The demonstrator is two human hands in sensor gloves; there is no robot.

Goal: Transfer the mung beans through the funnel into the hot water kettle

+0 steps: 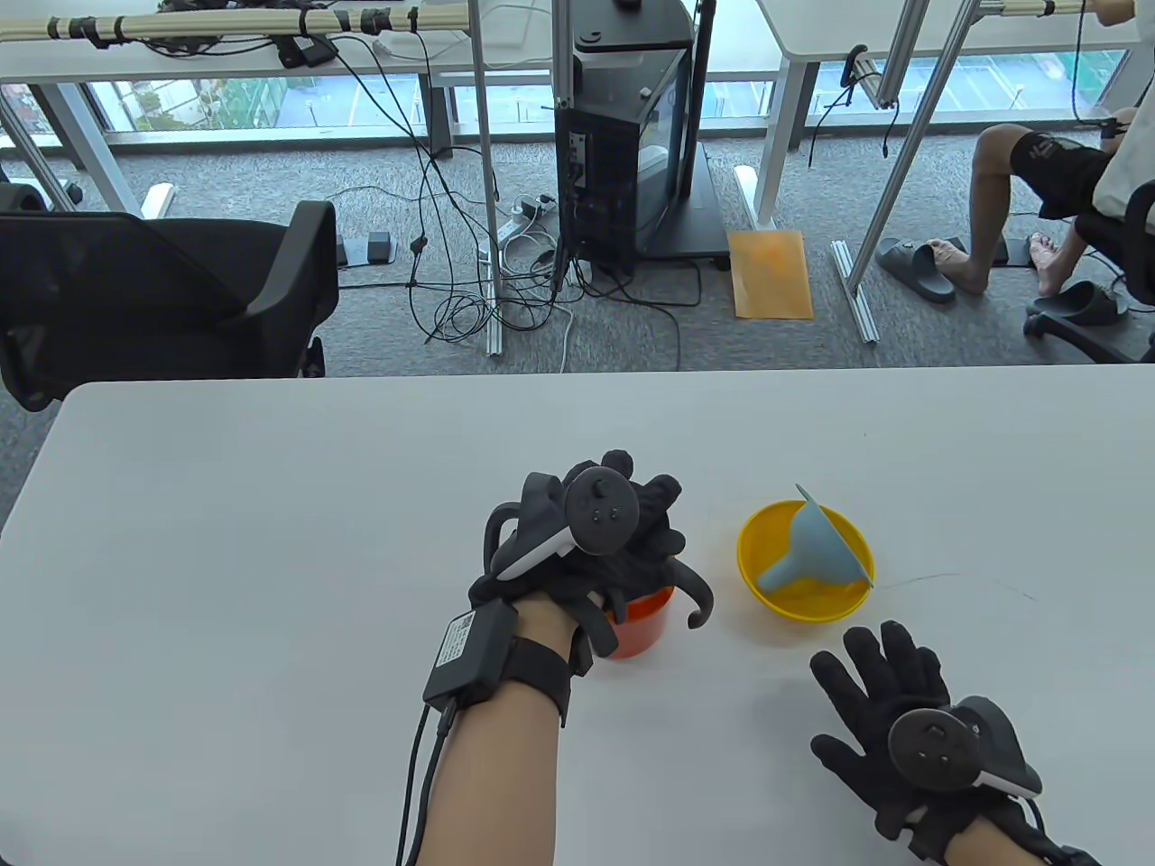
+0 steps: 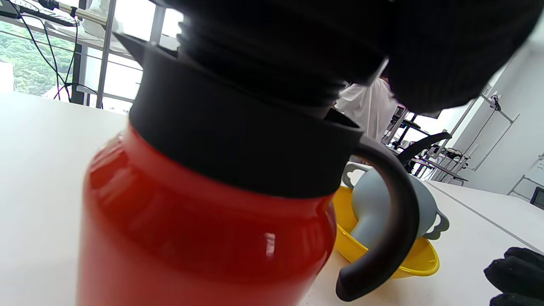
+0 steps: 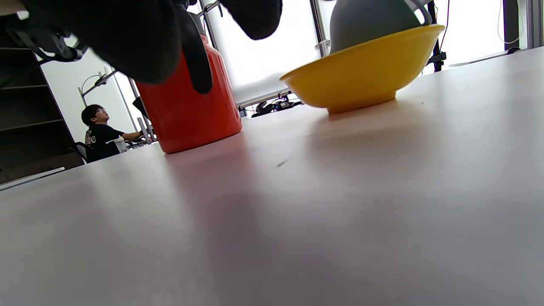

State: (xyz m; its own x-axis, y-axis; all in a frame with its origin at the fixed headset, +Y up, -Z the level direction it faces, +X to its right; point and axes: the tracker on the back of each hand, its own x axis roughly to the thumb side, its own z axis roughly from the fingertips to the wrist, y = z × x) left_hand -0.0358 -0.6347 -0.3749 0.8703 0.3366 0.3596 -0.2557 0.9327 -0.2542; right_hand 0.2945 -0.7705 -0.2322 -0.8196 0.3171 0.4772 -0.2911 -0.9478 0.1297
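A red kettle [image 1: 637, 624] with a black collar and black handle [image 1: 697, 600] stands on the white table [image 1: 271, 541]. My left hand [image 1: 623, 532] grips its black lid from above; in the left wrist view the lid's thread [image 2: 272, 55] shows above the collar [image 2: 238, 144], so the lid is partly lifted. To the right, a yellow bowl [image 1: 806, 559] holds a grey-blue funnel [image 1: 817, 548] lying on its side. No beans show in the bowl. My right hand [image 1: 889, 686] rests flat on the table, fingers spread, below the bowl.
The table's far edge runs across the middle of the table view. A black office chair [image 1: 162, 298] stands beyond the left corner. A thin wire [image 1: 956, 577] lies on the table right of the bowl.
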